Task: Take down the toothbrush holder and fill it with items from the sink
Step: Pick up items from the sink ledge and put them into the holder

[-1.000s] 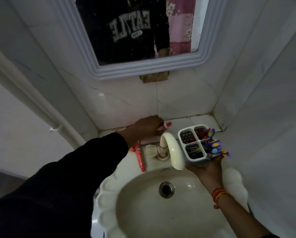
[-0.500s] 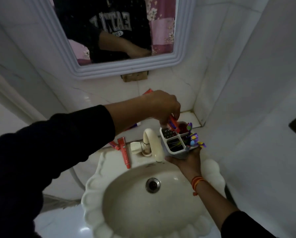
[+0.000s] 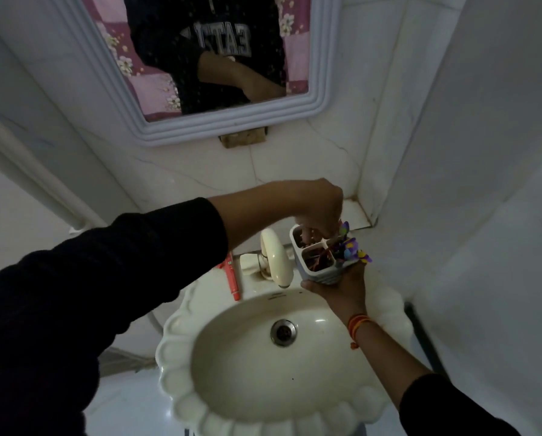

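Note:
A white four-compartment toothbrush holder (image 3: 320, 276) rests on my right hand (image 3: 342, 289), which grips it from below, just right of the faucet. Purple and blue toothbrush heads (image 3: 349, 247) stick out of its right side, and dark and reddish items fill the front compartment. My left hand (image 3: 318, 206) reaches across from the left, its bunched fingertips dipping into the holder's back compartment. Whatever they pinch is hidden. A red tube (image 3: 231, 276) lies on the sink ledge, left of the faucet.
The cream faucet (image 3: 276, 258) arches over a scalloped cream sink (image 3: 173, 338) with a metal drain (image 3: 284, 332). A framed mirror (image 3: 232, 122) hangs above. White tiled walls close in behind and at the right, and a white pipe (image 3: 27, 171) runs down the left.
My left hand picked a red item off the ledge behind the faucet, carried it right and lowered it into the holder, where it is now out of sight. My right hand kept holding the holder.

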The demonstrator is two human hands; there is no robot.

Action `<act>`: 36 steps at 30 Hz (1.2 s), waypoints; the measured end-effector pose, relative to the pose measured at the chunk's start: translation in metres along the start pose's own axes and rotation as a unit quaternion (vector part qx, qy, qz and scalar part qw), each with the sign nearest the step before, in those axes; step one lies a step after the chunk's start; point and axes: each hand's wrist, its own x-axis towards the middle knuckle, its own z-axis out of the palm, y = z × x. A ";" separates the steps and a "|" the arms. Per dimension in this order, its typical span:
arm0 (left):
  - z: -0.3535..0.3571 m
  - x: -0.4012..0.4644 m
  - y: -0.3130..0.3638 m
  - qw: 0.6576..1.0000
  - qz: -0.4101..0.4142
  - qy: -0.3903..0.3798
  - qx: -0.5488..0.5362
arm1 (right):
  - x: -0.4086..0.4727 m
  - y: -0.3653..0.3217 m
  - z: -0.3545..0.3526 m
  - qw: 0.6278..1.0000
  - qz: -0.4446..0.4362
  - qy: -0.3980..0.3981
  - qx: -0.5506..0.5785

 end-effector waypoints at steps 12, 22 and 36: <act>0.079 -0.025 -0.151 0.962 -0.254 0.078 -0.055 | 0.001 -0.001 -0.002 0.999 -0.030 0.003 -0.025; 0.142 -0.002 -0.181 0.944 -0.277 0.143 -0.108 | 0.004 0.008 -0.002 1.000 -0.013 -0.009 0.022; 0.082 -0.028 -0.160 0.933 -0.169 0.302 -0.097 | 0.001 0.004 0.003 0.999 -0.020 -0.013 0.037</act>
